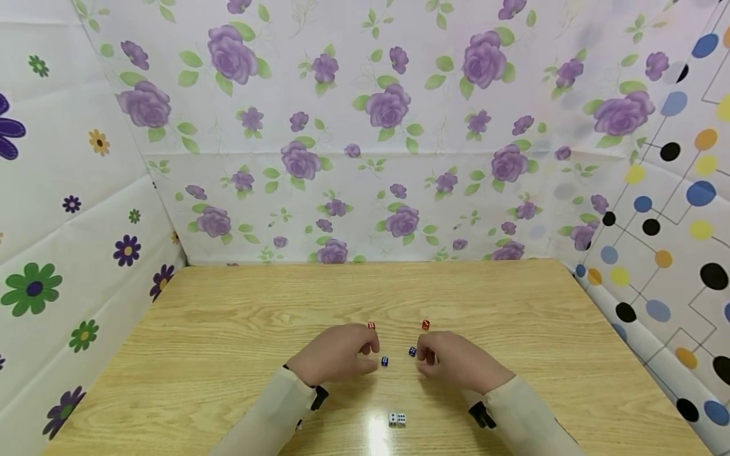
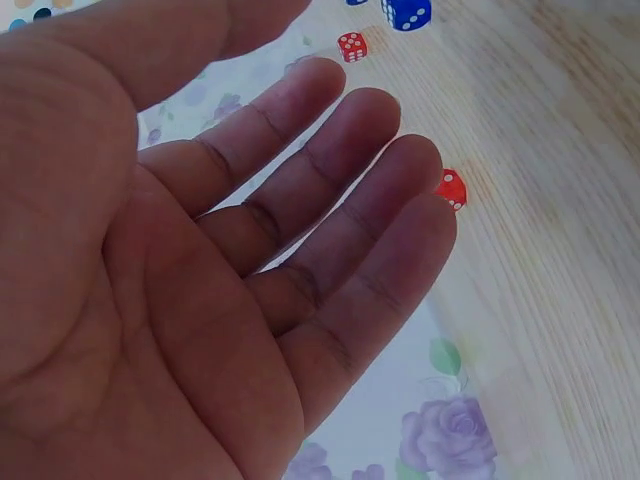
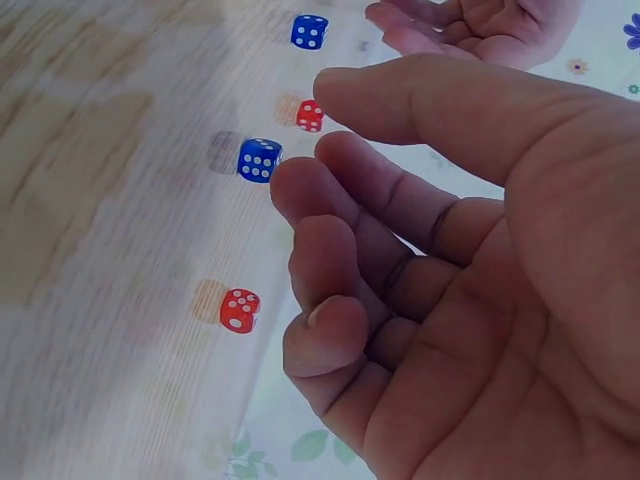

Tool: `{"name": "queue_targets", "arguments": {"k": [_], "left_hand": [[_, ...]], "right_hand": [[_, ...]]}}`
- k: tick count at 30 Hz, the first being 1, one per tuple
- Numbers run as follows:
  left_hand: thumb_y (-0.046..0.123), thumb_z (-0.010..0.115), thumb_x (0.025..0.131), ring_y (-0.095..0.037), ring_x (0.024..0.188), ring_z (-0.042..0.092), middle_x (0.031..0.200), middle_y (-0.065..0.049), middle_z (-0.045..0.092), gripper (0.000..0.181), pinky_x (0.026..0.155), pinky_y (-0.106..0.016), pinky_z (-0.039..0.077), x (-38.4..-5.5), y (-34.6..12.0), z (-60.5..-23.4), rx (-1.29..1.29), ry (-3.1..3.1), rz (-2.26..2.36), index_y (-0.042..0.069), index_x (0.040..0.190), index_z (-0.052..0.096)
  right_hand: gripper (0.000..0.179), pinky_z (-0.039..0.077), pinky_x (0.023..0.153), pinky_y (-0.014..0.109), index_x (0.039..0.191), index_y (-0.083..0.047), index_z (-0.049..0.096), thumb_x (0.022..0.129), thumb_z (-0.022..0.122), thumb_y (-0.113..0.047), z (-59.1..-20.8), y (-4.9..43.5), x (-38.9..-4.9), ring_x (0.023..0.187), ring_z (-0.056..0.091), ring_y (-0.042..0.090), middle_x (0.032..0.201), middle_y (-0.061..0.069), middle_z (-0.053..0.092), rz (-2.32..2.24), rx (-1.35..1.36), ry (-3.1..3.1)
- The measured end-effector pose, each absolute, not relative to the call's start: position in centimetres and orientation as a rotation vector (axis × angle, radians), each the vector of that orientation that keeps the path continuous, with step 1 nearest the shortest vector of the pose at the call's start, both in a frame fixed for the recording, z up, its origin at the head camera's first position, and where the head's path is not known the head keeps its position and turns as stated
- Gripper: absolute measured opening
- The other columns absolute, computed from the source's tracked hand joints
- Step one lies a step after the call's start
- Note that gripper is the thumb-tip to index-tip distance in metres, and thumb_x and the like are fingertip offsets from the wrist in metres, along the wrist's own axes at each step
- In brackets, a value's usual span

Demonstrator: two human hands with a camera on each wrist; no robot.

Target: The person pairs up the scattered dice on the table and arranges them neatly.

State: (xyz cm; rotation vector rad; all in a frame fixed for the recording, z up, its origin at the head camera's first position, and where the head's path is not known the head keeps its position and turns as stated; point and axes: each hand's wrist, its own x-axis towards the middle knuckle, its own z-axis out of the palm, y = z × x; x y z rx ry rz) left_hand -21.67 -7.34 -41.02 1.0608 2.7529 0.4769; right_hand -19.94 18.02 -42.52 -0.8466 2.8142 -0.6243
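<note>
My left hand (image 1: 335, 354) hovers on the left, with loosely bent fingers and nothing between them. Just right of its fingertips a blue die (image 1: 384, 361) lies on the table, and a red die (image 1: 372, 325) shows just beyond its knuckles. Facing it, my right hand (image 1: 463, 361) has relaxed, curled fingers and holds nothing. A second blue die (image 1: 412, 351) sits close to those fingertips; in the right wrist view a small gap appears between the blue die (image 3: 260, 160) and the fingers. Behind that hand lies another red die (image 1: 426, 325).
Two white dice, one on the left (image 1: 392, 420) and one on the right (image 1: 402, 419), lie side by side nearer the front of the wooden table (image 1: 228, 316). A flowered cloth (image 1: 353, 152) hangs behind the table, with patterned sheets at both sides.
</note>
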Motion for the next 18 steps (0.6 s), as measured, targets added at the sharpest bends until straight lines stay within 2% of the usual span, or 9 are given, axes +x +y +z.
{"name": "queue_targets", "arguments": {"k": [8,18], "left_hand": [[0.034,0.066,0.087,-0.001,0.073,0.052,0.088,0.011,0.060,0.019,0.068,-0.025,0.047,-21.62,-7.25,-40.80,1.041,2.755,0.444,0.020,0.100,0.067],[0.038,0.064,0.088,-0.004,0.071,0.052,0.085,0.012,0.058,0.022,0.066,-0.025,0.045,-21.81,-7.27,-41.20,1.002,2.740,0.538,0.020,0.099,0.066]], "right_hand": [[0.006,0.043,0.062,0.024,0.086,-0.018,0.061,0.089,0.061,-0.013,-42.60,18.12,-19.94,0.070,0.051,0.007,0.082,-0.011,0.055,-0.591,-0.863,2.872],[0.010,0.042,0.061,0.023,0.083,-0.021,0.056,0.090,0.061,-0.016,-42.99,18.24,-20.30,0.068,0.048,0.005,0.077,-0.013,0.052,-0.587,-0.823,2.898]]}}
